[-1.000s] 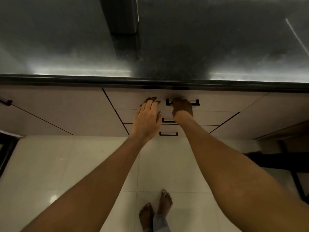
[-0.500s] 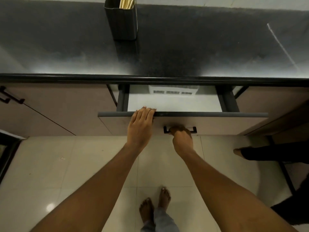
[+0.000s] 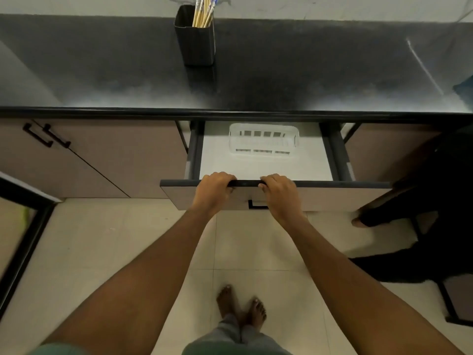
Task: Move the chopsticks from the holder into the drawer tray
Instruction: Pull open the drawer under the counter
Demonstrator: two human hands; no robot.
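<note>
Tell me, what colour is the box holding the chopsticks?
Black. The holder shows best in the head view, on the dark counter.

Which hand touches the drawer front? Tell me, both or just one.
Touching, both. The head view shows the left hand and right hand with fingers curled over the drawer front's top edge.

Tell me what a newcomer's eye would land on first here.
The open drawer under the counter edge, with the left hand and right hand gripping its front rim. Inside it, toward the back, lies a white slotted tray with nothing in it. On the dark counter behind stands a black holder with the chopsticks upright inside.
</note>
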